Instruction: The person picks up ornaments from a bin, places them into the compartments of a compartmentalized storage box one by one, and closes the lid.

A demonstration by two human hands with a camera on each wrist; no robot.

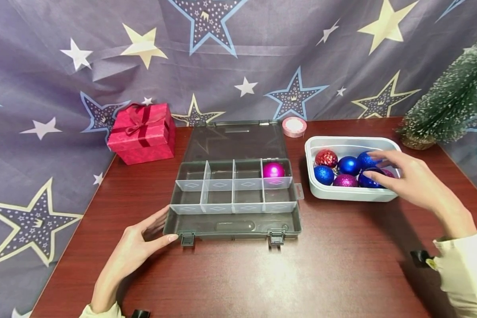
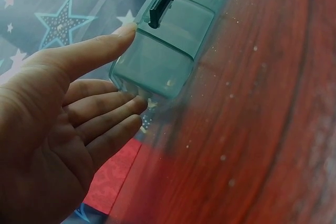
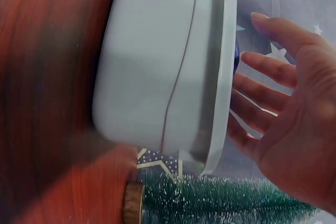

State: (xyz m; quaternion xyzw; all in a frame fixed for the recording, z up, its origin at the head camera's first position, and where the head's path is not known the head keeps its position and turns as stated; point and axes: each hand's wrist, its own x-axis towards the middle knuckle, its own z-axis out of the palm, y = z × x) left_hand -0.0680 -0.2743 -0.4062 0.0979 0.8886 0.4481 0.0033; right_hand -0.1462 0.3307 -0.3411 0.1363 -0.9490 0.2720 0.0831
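Looks like staged tabletop corner, home vs. studio unclear: grey-purple star-print cloth backdrop (image 1: pixel 238 62) hung behind reddish-brown wood-grain tbl (image 1: pixel 222 278), w/ frosted green cone-shaped mini fir tree (image 1: pixel 455 90), red ribboned gift box (image 1: pixel 143 139) & shiny round blue/red/purple baubles (image 1: pixel 348 165).

worktop (image 1: pixel 230 278) free toward its near edge, before compartment box (image 1: pixel 234 226) and white tub (image 1: pixel 350 194); a tab (image 1: pixel 299 191) juts into the narrow gap between. the tree (image 1: pixel 453 95) blocks the far right corner, gift box (image 1: pixel 143 137) the far left, right grip (image 1: pixel 415 179) the tub's right end.
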